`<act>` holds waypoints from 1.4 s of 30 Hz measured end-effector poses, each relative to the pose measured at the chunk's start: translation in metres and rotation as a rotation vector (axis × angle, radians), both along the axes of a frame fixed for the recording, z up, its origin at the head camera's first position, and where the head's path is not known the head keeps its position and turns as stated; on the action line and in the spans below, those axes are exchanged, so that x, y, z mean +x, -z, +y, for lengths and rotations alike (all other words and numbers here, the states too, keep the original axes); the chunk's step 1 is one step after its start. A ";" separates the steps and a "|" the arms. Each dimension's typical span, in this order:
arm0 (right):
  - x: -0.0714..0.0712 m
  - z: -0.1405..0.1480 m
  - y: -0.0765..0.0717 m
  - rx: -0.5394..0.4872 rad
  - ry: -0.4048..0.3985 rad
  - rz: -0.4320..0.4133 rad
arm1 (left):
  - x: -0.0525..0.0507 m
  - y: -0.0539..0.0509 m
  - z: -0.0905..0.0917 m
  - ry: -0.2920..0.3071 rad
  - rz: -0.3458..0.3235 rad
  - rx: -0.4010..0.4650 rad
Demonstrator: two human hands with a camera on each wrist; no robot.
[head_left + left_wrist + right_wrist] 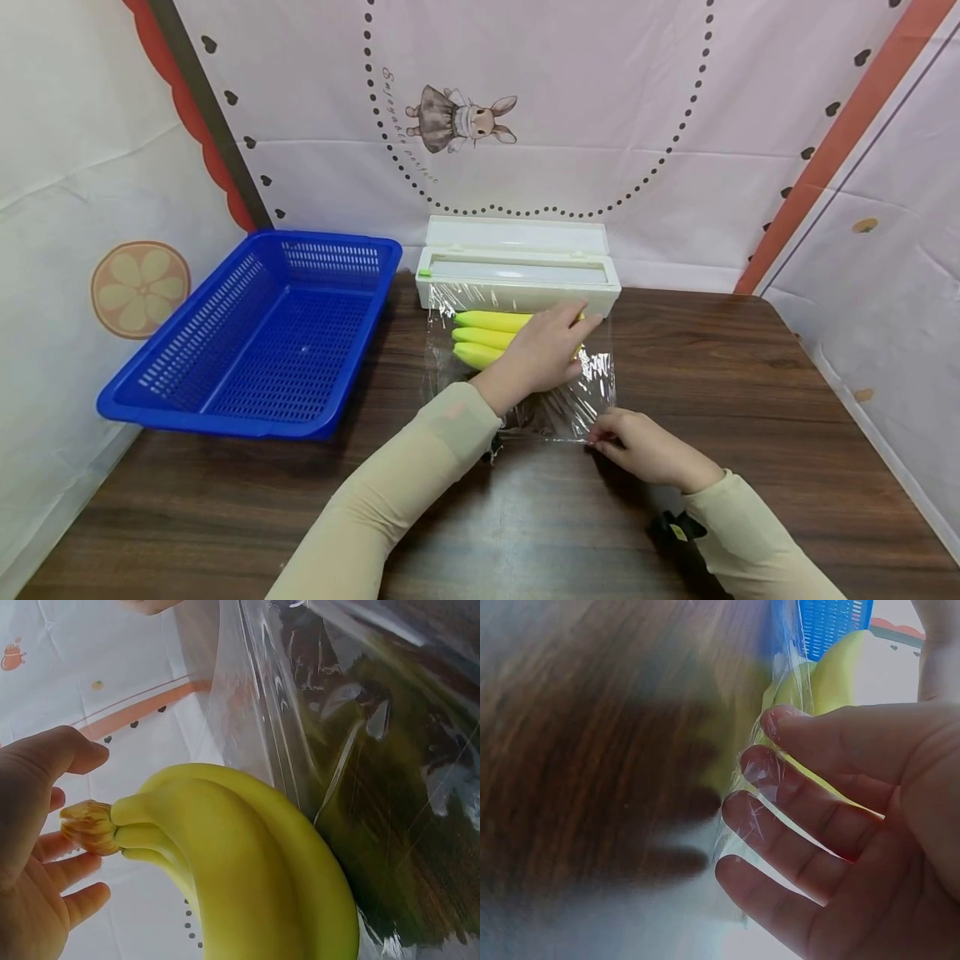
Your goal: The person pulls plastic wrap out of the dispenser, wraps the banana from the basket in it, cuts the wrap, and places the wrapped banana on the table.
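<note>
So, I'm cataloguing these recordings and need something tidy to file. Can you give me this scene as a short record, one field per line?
Surface: dark wooden table
Main item: yellow bananas lying on plastic wrap
Wrap source: white box behind the bananas, lid open
Left grip: at the bananas' stem, not closed round it
Right grip: holds the near right corner of the wrap
Far left: blue basket with slotted walls
Backdrop: pale cloth with a printed rabbit
</note>
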State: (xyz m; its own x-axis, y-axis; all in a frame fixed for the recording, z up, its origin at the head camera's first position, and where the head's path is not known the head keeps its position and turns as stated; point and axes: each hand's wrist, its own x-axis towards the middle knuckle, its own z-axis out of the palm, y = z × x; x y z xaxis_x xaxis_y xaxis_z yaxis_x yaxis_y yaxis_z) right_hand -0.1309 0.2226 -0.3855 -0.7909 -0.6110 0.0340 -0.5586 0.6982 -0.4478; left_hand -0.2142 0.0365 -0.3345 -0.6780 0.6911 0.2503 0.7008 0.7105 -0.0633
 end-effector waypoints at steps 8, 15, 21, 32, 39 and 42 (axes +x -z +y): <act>0.000 0.000 -0.001 -0.001 -0.003 -0.002 | 0.001 0.004 -0.001 -0.014 -0.013 0.004; 0.001 -0.001 0.000 0.008 0.005 0.024 | 0.003 0.006 -0.003 -0.031 -0.030 -0.004; 0.000 0.000 0.001 0.005 0.009 0.026 | 0.006 0.008 -0.006 -0.042 -0.044 0.011; 0.000 0.000 0.001 0.001 0.016 0.008 | 0.012 0.008 -0.014 -0.052 -0.051 0.043; 0.000 -0.001 0.002 0.006 0.017 0.009 | 0.018 0.011 -0.019 -0.048 -0.054 0.068; 0.000 -0.001 0.002 0.006 0.018 0.021 | 0.020 0.011 -0.021 -0.054 -0.061 0.068</act>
State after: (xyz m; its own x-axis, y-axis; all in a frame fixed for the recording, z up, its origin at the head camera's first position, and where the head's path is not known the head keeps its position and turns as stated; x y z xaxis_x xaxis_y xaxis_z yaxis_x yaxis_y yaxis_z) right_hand -0.1311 0.2214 -0.3878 -0.8011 -0.5966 0.0467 -0.5548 0.7112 -0.4317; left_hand -0.1941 0.0157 -0.3458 -0.7292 0.6360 0.2525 0.6626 0.7484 0.0284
